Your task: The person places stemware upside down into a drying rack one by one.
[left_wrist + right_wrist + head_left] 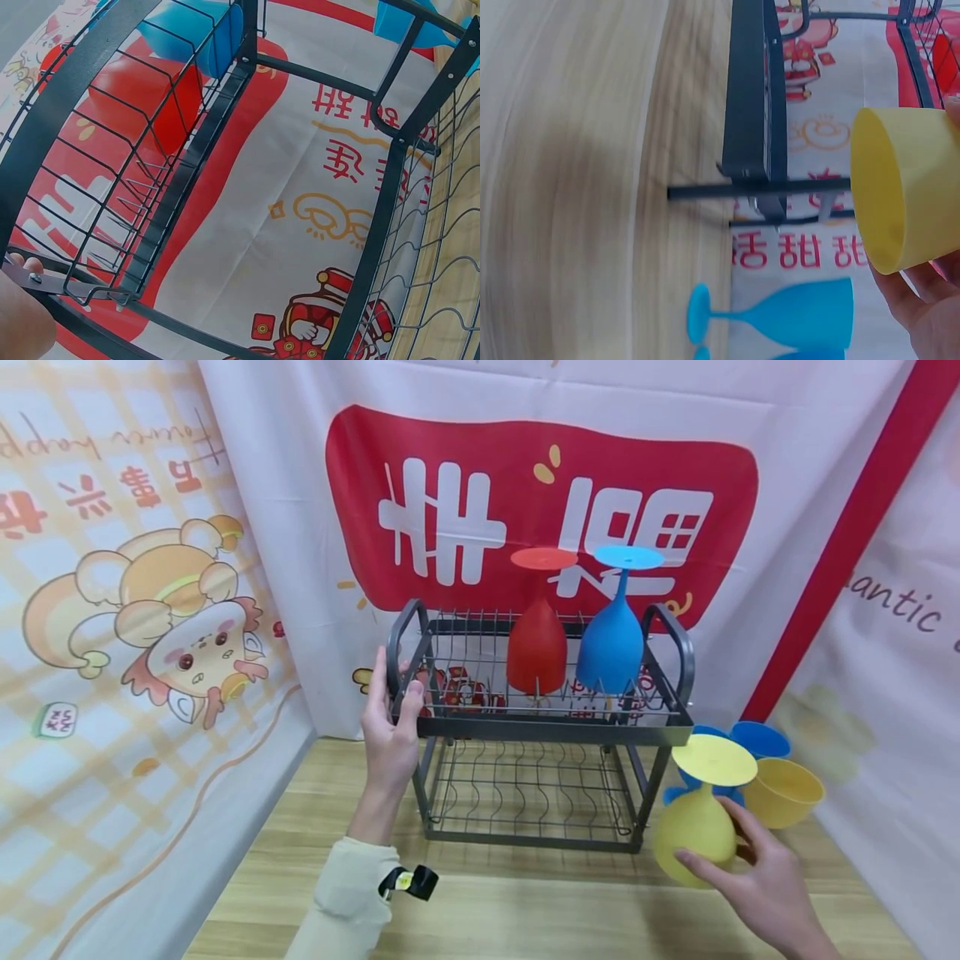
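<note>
My right hand (pixel 776 872) holds a yellow plastic goblet (pixel 693 843) upside down, its round foot on top, with thumb and fingers around the bowl. It is in front of the right end of a black two-tier dish rack (pixel 555 731). In the right wrist view the goblet's open mouth (pixel 877 191) faces the table side. My left hand (pixel 392 739) grips the rack's upper left corner by the handle, thumb in front. On the top tier a red goblet (pixel 537 652) and a blue goblet (pixel 611 647) stand inverted side by side.
Right of the rack, another yellow goblet (pixel 787 789) and blue goblets (pixel 761 740) stand upright on the wooden table (pixel 510 910), partly hidden by the held one. The lower wire tier (pixel 525 793) holds nothing. Printed cloth (pixel 285 527) hangs behind and at both sides.
</note>
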The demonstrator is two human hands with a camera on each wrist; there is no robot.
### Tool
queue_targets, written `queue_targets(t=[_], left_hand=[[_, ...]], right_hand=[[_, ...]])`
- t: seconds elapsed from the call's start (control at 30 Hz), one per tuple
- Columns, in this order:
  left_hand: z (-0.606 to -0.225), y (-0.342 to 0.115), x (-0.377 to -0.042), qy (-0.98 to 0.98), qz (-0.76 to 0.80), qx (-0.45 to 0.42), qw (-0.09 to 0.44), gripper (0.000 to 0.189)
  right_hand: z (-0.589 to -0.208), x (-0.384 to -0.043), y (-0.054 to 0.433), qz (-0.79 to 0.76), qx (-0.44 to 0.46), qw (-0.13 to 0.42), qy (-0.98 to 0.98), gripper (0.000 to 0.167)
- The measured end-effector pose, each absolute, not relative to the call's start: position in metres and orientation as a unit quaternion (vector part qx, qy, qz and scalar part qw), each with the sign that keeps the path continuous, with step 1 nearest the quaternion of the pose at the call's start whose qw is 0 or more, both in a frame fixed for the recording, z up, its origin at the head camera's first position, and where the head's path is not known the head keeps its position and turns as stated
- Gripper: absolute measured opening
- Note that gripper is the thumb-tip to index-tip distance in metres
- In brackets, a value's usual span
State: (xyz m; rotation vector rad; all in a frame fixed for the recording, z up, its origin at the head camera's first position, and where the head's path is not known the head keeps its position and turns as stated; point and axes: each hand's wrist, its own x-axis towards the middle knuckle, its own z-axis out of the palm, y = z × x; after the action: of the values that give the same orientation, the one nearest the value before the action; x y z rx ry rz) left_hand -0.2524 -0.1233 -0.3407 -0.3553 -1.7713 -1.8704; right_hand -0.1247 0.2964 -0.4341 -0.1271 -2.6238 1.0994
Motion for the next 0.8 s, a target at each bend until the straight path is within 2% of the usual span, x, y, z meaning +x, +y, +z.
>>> queue_targets(t=[0.33,0.47,0.67,0.8], left_hand=[[-0.34,-0.125,-0.252,-0.66,-0.692,-0.125,0.264,0.068],[-0.34,-0.124,-0.252,-0.659,-0.694,-0.129,0.261,0.068],[-0.341,-0.123,-0.253,-0.659,-0.693,-0.127,0.263,0.068],[-0.342,-0.123,-0.254,-0.655,-0.695,-0.13,0.266,0.068]], right_hand=[[-0.417,-0.129,0.334,0.378,-0.043,0.192,-0.905,0.09],[-0.391,-0.133,0.34,0.376,-0.053,0.214,-0.9,0.088],[-0.341,-0.142,0.339,0.348,-0.016,0.29,-0.891,0.08],[-0.316,-0.147,0.336,0.338,0.001,0.316,-0.886,0.074]])
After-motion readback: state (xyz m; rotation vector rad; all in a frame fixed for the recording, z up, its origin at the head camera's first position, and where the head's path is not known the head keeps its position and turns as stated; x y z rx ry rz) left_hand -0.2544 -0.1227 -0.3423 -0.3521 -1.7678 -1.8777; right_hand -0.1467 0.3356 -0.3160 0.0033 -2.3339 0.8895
